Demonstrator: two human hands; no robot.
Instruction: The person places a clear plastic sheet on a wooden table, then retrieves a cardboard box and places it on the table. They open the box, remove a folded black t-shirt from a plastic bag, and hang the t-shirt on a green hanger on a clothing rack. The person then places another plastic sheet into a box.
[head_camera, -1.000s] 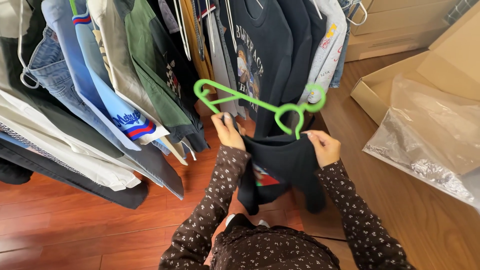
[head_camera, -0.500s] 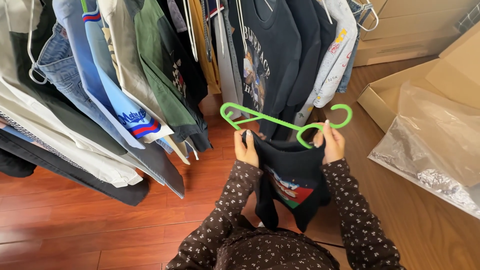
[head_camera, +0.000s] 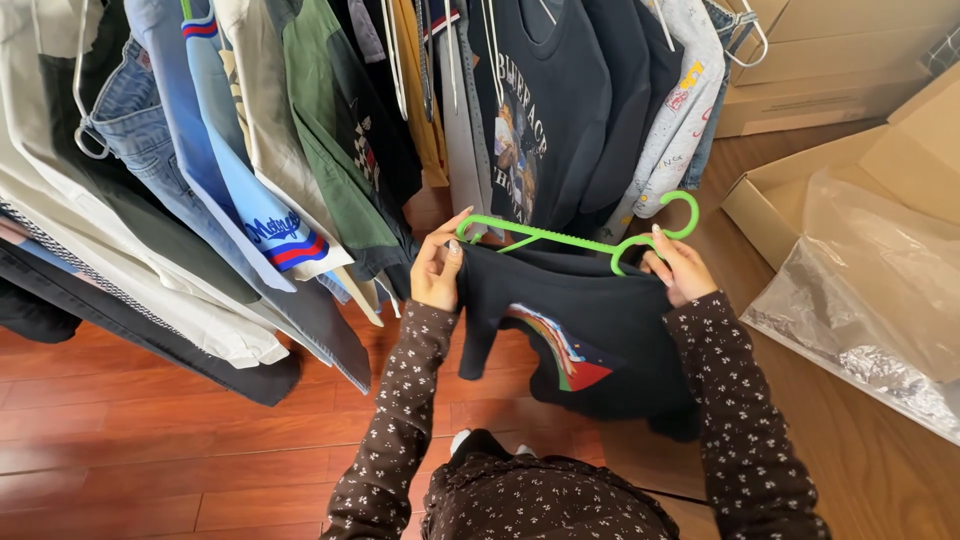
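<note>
A bright green plastic hanger (head_camera: 560, 236) lies across the top of a black sweatshirt with a rainbow print (head_camera: 585, 335), which hangs down in front of me. My left hand (head_camera: 438, 266) grips the garment's left shoulder together with the hanger's left end. My right hand (head_camera: 678, 266) holds the right shoulder just below the hanger's hook. Both of my sleeves are dark with small white flowers.
A crowded row of hung clothes (head_camera: 300, 150) fills the upper left: jeans, blue and green tops, dark printed sweatshirts. An open cardboard box (head_camera: 900, 160) with a clear plastic bag (head_camera: 870, 300) sits at the right on the wooden floor (head_camera: 150, 450).
My hands have moved apart, spreading the sweatshirt wider on the green hanger; the rainbow print now shows fully. The view has shifted slightly closer to the rack.
</note>
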